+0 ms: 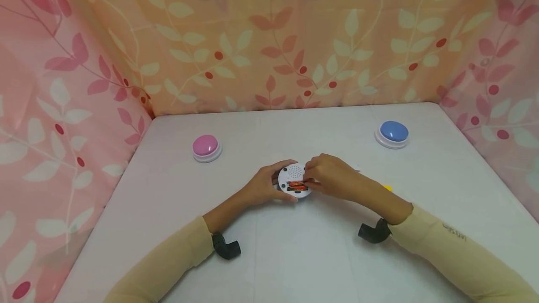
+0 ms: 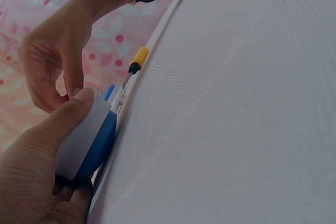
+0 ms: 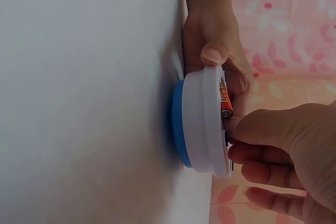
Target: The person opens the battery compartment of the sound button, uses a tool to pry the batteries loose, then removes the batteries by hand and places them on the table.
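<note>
A round white sound button (image 1: 293,172) is turned underside up, showing its speaker holes and open battery compartment. Its blue dome (image 3: 180,124) faces down toward the table. My left hand (image 1: 263,185) grips the white rim from the left, thumb along the near edge and fingers round the far side. Red and black batteries (image 1: 297,186) lie in the compartment, one with its end tipped up in the right wrist view (image 3: 226,100). My right hand (image 1: 330,175) has thumb and fingers bent at the right end of the compartment, pinching at a battery end, partly hidden by the fingers.
On the white table (image 1: 269,256) stand a pink-domed button (image 1: 205,146) at back left and a blue-domed one (image 1: 393,132) at back right. A screwdriver with a yellow and black handle (image 2: 139,59) lies beyond the right forearm. Floral curtains (image 1: 269,36) enclose the back and sides.
</note>
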`<state>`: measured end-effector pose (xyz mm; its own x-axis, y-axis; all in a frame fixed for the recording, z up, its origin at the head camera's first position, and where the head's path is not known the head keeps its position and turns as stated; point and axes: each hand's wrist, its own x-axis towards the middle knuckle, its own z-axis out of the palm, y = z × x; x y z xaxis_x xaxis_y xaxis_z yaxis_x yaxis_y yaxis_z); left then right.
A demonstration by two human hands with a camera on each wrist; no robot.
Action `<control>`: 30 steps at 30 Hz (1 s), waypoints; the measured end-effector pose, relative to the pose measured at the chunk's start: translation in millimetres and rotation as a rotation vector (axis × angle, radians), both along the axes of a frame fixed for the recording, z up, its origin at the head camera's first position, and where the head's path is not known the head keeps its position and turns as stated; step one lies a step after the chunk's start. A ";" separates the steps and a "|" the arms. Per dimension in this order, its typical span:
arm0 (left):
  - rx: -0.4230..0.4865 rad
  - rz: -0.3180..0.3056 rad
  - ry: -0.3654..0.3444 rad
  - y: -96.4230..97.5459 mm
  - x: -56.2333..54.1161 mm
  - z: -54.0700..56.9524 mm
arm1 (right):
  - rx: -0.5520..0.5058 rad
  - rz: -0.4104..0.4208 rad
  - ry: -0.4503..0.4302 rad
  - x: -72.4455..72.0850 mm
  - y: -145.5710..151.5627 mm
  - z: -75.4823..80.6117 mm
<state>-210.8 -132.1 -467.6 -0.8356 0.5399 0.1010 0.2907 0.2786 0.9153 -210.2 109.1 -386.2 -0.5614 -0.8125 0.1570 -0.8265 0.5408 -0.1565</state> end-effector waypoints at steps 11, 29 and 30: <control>-0.009 0.012 0.004 1.1 1.4 1.6 | 0.032 0.014 0.003 -1.7 3.9 6.3; -0.037 0.029 -0.025 1.4 2.6 3.4 | -0.026 -0.035 -0.009 -44.7 22.2 36.6; -0.038 0.032 -0.026 1.3 2.6 3.3 | -0.025 -0.055 -0.022 -51.3 23.2 35.8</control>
<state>-208.2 -130.8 -464.3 -0.8544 0.5163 0.0585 0.2573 0.3224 0.9110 -261.5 132.3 -350.4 -0.6089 -0.7761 0.1642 -0.7916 0.5812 -0.1886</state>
